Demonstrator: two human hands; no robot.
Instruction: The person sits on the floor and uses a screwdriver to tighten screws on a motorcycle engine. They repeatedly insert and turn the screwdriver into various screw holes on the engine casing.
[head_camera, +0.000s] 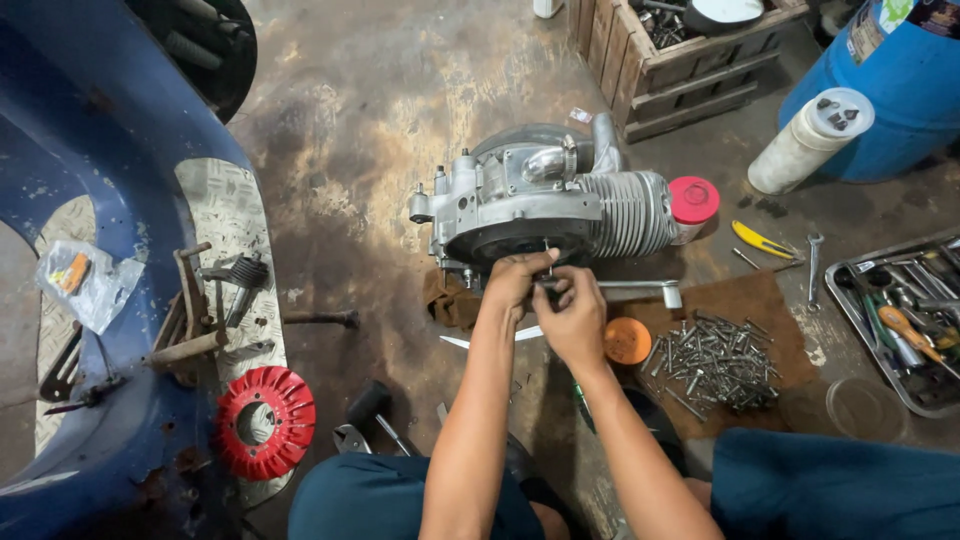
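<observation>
A grey metal scooter engine (520, 195) with a finned cylinder (630, 212) and a red cap (693, 198) lies on the stained concrete floor. Both my hands meet at its near edge, below the dark round flywheel opening (515, 243). My left hand (515, 280) pinches a small thin metal part (547, 250) against the casing. My right hand (572, 315) is closed around a small dark tool or part right beside it; what it is stays hidden by the fingers.
Several bolts lie heaped (715, 362) on a brown cloth (760, 305), beside an orange lid (627, 341). A metal tool tray (905, 320) sits at right. A red fan cover (265, 420), blue scooter body (110, 150), wooden crate (680, 60) and blue barrel (890, 80) surround me.
</observation>
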